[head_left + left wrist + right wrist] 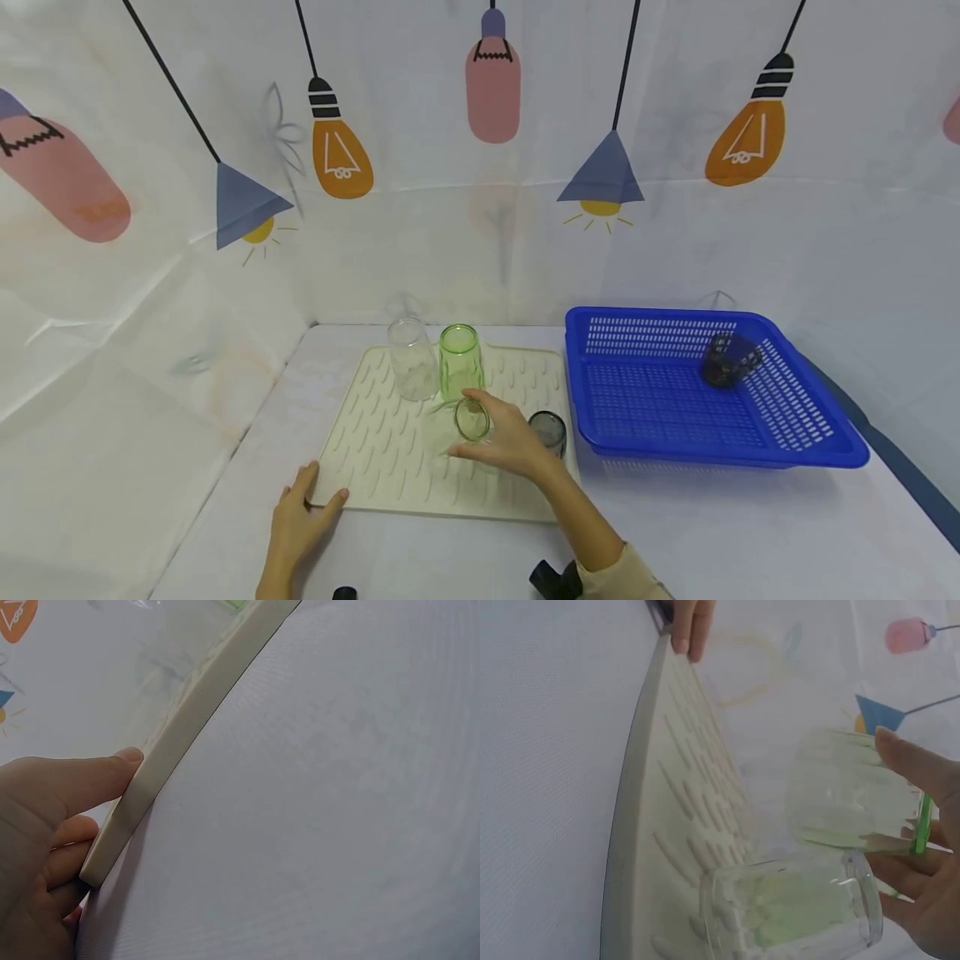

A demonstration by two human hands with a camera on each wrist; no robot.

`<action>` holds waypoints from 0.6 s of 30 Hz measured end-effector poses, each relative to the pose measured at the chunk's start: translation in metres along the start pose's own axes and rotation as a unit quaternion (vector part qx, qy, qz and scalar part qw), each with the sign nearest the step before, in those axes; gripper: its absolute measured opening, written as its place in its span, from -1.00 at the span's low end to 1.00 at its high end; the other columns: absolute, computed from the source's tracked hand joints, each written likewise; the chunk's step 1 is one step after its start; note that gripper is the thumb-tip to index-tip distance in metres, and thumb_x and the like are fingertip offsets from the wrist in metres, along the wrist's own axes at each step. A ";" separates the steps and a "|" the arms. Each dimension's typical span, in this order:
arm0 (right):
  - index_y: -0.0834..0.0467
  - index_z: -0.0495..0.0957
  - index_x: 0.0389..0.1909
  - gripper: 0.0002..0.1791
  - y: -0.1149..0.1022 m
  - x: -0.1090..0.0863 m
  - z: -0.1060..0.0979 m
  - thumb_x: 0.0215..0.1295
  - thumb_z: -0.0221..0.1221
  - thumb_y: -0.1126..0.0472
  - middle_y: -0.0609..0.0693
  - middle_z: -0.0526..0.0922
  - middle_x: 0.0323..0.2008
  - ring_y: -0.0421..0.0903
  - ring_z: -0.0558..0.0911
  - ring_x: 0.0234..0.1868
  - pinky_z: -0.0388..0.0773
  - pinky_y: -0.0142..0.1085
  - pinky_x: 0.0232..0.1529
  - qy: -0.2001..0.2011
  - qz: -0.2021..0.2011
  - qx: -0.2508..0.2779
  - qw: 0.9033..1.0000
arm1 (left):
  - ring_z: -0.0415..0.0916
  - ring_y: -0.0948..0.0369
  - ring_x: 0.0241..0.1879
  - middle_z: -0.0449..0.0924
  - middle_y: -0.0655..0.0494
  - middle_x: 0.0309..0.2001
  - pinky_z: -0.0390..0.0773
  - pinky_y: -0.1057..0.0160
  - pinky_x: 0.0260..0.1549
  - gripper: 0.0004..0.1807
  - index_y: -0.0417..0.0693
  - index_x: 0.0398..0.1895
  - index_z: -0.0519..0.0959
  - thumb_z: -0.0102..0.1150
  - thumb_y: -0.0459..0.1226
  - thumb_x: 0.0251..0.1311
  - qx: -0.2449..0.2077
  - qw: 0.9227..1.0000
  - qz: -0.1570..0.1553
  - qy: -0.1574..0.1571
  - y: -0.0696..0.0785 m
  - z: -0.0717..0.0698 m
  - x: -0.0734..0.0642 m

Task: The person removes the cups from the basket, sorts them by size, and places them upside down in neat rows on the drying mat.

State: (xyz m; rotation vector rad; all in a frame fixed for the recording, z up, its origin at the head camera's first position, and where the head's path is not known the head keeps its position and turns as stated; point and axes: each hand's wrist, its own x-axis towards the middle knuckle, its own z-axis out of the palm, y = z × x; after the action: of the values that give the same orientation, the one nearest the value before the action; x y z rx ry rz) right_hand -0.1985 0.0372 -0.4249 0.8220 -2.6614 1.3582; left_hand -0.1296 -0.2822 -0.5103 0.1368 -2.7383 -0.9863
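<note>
My left hand [295, 518] holds the near left corner of a cream ridged drying mat [375, 467], thumb on the front edge and fingers at the left side. In the left wrist view the thumb rests against the mat's edge [176, 739]. Over the mat, my right hand [506, 435] grips a pale green glass [840, 791] between thumb and fingers. Close by it in the right wrist view is a clear glass [795, 907]. Farther back on the mat are another clear glass [412, 362] and a green glass [459, 362]. A dark glass [547, 431], partly hidden, is beside the right wrist.
To the right of the mat sits a blue plastic basket [675, 454] with a dark glass [723, 367] inside. A white sheet printed with lamps [450, 250] hangs behind the table [420, 558]. Small black objects, among them a black cap [344, 592], lie at the front.
</note>
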 end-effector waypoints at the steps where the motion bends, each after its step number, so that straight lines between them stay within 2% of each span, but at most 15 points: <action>1: 0.24 0.29 0.30 -0.09 0.000 0.001 0.002 -0.03 0.40 -0.09 0.13 0.45 0.22 0.07 0.45 0.22 0.41 -0.02 0.21 -0.015 0.002 -0.015 1.000 | 0.14 -0.39 0.23 0.19 -0.54 0.20 0.01 -0.28 0.27 -0.19 -0.62 0.18 0.25 0.34 -0.19 0.02 -0.001 1.000 -0.001 -0.001 0.000 0.000 0.000; 6: 0.22 0.25 0.33 -0.07 -0.002 0.003 0.007 0.00 0.35 -0.15 0.12 0.45 0.22 0.08 0.44 0.21 0.41 0.00 0.19 -0.063 0.005 -0.084 0.995 | 0.13 -0.38 0.24 0.19 -0.53 0.20 0.01 -0.27 0.28 -0.19 -0.61 0.19 0.25 0.34 -0.19 0.02 0.000 1.000 -0.007 -0.002 0.001 0.000 0.000; 13: 0.16 0.30 0.31 -0.10 0.000 0.007 0.016 -0.03 0.37 -0.16 0.11 0.51 0.15 0.11 0.45 0.19 0.36 0.03 0.21 -0.063 -0.007 -0.157 0.986 | 0.15 -0.37 0.23 0.21 -0.52 0.19 0.03 -0.28 0.27 -0.20 -0.61 0.18 0.26 0.35 -0.20 0.00 0.003 1.000 -0.005 0.006 0.001 0.001 0.000; 18: 0.12 0.34 0.28 -0.12 0.002 0.010 0.021 -0.04 0.35 -0.21 0.09 0.56 0.11 0.06 0.51 0.12 0.33 0.00 0.22 -0.062 -0.016 -0.221 0.973 | 0.16 -0.37 0.23 0.22 -0.52 0.19 0.04 -0.27 0.26 -0.20 -0.60 0.18 0.28 0.35 -0.20 -0.01 0.005 1.000 -0.005 0.011 0.001 0.001 0.001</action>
State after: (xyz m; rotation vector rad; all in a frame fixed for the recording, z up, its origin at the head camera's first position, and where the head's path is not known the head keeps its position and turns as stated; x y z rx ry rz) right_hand -0.2040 0.0179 -0.4371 0.9066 -2.8593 0.6761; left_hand -0.1305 -0.2808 -0.5102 0.1626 -2.7259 -0.9687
